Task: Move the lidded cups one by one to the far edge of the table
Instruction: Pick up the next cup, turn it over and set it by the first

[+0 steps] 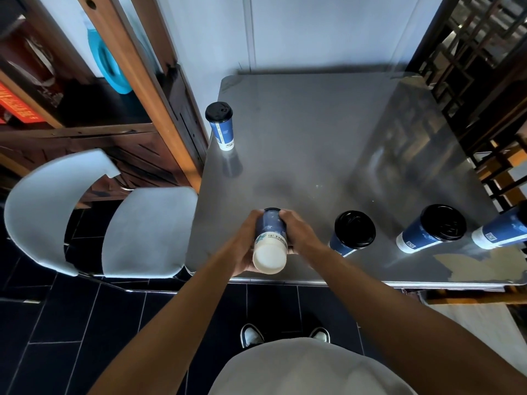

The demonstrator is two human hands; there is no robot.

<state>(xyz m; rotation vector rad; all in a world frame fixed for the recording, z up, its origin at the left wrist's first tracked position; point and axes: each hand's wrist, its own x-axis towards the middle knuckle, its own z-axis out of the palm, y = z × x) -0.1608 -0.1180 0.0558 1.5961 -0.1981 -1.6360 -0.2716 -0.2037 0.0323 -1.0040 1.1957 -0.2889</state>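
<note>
A blue paper cup (270,238) with a white base is held tilted over the near edge of the grey table (313,143), its bottom facing me. My left hand (247,246) and my right hand (299,232) both grip its sides. Its lid end points away and is mostly hidden. One black-lidded blue cup (221,125) stands upright at the table's left edge, farther away. Three more lidded cups stand along the near right: one (352,233), another (433,228), and a third (499,233) cut off by the frame edge.
A pale chair (142,232) sits at the table's left side. A wooden shelf unit (128,67) stands behind it. A white wall runs along the table's far edge. A dark lattice screen (470,52) borders the right. My shoes (251,334) show on dark floor tiles.
</note>
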